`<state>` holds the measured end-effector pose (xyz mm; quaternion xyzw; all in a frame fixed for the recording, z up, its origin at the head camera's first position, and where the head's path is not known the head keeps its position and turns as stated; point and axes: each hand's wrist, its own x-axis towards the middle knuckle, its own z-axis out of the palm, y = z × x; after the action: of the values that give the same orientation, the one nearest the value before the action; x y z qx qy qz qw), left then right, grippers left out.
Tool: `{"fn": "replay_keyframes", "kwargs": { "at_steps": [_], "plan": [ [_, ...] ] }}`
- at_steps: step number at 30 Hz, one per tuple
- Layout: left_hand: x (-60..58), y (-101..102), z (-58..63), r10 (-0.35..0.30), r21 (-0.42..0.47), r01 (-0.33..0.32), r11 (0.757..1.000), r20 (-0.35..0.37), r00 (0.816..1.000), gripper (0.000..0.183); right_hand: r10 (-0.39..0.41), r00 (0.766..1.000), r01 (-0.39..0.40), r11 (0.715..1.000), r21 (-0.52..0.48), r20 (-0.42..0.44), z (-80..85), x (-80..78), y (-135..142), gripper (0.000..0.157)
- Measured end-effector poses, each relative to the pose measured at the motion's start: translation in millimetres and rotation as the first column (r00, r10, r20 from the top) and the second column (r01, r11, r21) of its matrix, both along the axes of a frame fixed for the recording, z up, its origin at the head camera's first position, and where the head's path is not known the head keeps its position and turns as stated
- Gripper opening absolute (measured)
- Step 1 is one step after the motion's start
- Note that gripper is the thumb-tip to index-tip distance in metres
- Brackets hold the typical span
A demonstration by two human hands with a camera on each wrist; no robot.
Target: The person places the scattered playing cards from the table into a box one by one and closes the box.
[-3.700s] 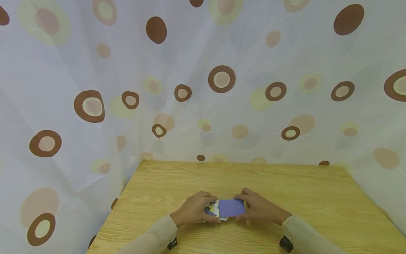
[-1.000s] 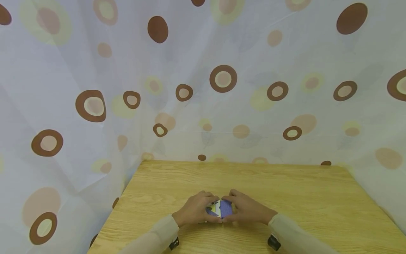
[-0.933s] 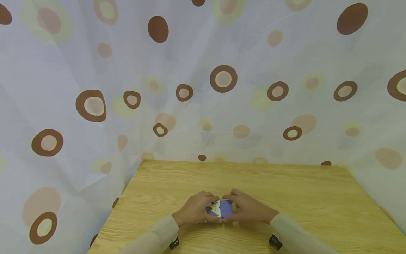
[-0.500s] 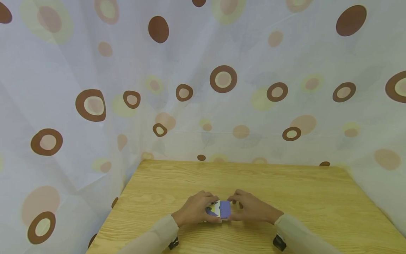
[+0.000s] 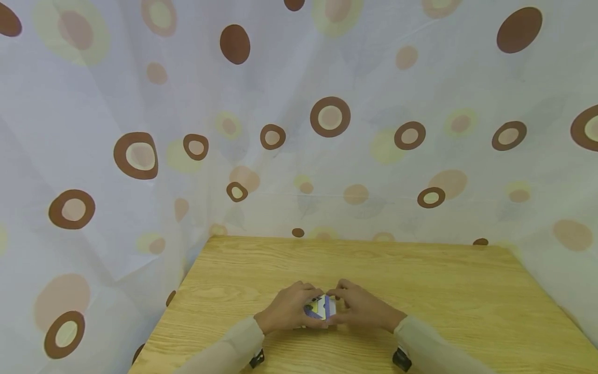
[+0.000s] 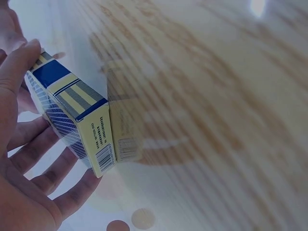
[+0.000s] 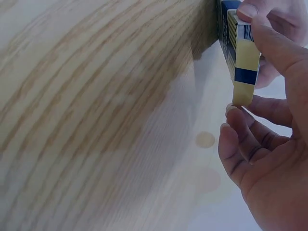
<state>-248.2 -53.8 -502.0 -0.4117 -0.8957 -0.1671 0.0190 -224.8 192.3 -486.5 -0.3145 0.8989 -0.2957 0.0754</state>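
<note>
My left hand grips a playing-card box by its long edges, thumb on one side and fingers on the other. Blue, cream and yellow print covers the box, with a barcode on its narrow end. At the right end, my right hand holds the flap, cream with a navy stripe, between thumb and index finger, its other fingers curled loosely below. A narrow blue strip of cards shows at the box's mouth. The thumbs of both hands come close together there.
The box is held low over a wood-grain table. A white curtain with brown and beige circles hangs behind the table and along its sides. Dark wrist devices, such as the right wrist camera, sit under both cuffs.
The blue-backed cards, earlier sticking well out to the right, have slid left into the box. My right hand has come left with them and is now at the flap. My left hand has stayed put.
</note>
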Motion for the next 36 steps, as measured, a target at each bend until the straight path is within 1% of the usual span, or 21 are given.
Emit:
{"fn": "replay_keyframes", "kwargs": {
  "at_steps": [4, 9, 11, 15, 19, 22, 24, 26, 29, 32, 36],
  "plan": [
    [1.3, 0, 1.5, 0.005, -0.005, -0.005, 1.000, 0.001, 1.000, 0.078, -0.011, 0.999, 0.011, 1.000, -0.012, -0.031, -1.2, -0.5, 4, 0.066],
    [2.2, 1, 3.1, 0.018, -0.012, -0.018, 1.000, 0.010, 1.000, 0.077, -0.012, 0.997, 0.008, 0.998, -0.058, -0.081, -1.5, -0.9, 7, 0.046],
    [2.4, 2, 2.9, 0.015, -0.009, -0.014, 1.000, 0.013, 1.000, 0.076, -0.009, 0.996, 0.002, 0.997, -0.081, -0.088, -2.1, -0.9, 5, 0.039],
    [3.0, 3, 1.7, 0.002, -0.001, -0.002, 1.000, 0.013, 1.000, 0.075, -0.018, 0.996, 0.012, 0.997, -0.080, -0.083, -3.8, -0.3, 2, 0.030],
    [3.3, 4, 1.4, 0.004, -0.001, -0.004, 1.000, 0.010, 1.000, 0.075, -0.033, 0.996, 0.028, 0.997, -0.066, -0.082, -4.1, 0.1, 0, 0.028],
    [3.2, 5, 2.2, 0.009, 0.000, -0.009, 1.000, 0.009, 1.000, 0.075, -0.049, 0.994, 0.042, 0.997, -0.068, -0.101, -3.5, 1.2, 0, 0.030],
    [3.4, 6, 3.2, 0.015, 0.003, -0.015, 1.000, 0.016, 1.000, 0.075, -0.076, 0.992, 0.069, 0.995, -0.071, -0.104, -3.9, 2.7, 1, 0.032],
    [3.7, 7, 4.3, 0.028, 0.007, -0.028, 1.000, 0.019, 0.999, 0.076, -0.111, 0.990, 0.104, 0.991, -0.088, -0.084, -5.0, 4.5, 2, 0.033],
    [3.3, 8, 4.8, 0.067, 0.015, -0.067, 0.998, 0.017, 0.998, 0.078, -0.154, 0.988, 0.149, 0.980, -0.135, -0.023, -6.3, 8.1, 6, 0.038],
    [2.1, 8, 3.9, 0.117, 0.048, -0.118, 0.992, 0.023, 0.993, 0.081, -0.161, 0.987, 0.164, 0.968, -0.189, 0.029, -7.0, 11.6, 9, 0.040],
    [-0.3, 9, 1.6, 0.173, 0.128, -0.184, 0.975, 0.097, 0.980, 0.089, -0.132, 0.990, 0.142, 0.957, -0.253, 0.056, -10.5, 15.4, 12, 0.036]
  ]
}}
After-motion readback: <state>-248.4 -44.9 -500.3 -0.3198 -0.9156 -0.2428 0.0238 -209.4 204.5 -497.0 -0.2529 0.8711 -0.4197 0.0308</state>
